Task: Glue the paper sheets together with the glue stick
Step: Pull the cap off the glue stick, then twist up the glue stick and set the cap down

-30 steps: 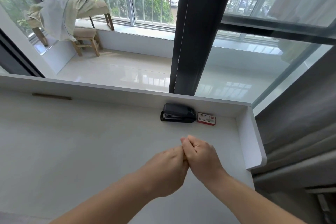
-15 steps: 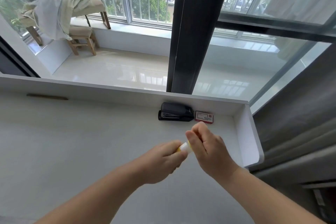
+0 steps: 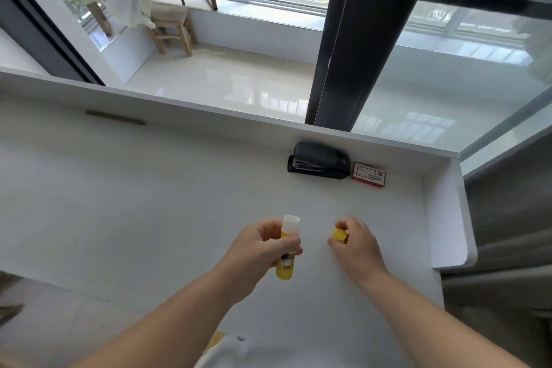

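Observation:
My left hand grips a yellow glue stick upright over the white desk, its white tip uncovered at the top. My right hand is a little to the right and pinches the yellow cap between thumb and fingers. The two hands are apart, with a gap of desk between them. A large white paper sheet lies at the near left of the desk, its edge faint against the surface.
A black stapler and a small red staple box sit against the desk's raised back rim. The right side wall closes the desk's corner. Beyond the rim are a window, a dark pillar and a wooden stool.
My hands were joined over the glue stick a second ago. The cap came off in my right hand, and the hands have moved apart. The view has tilted down.

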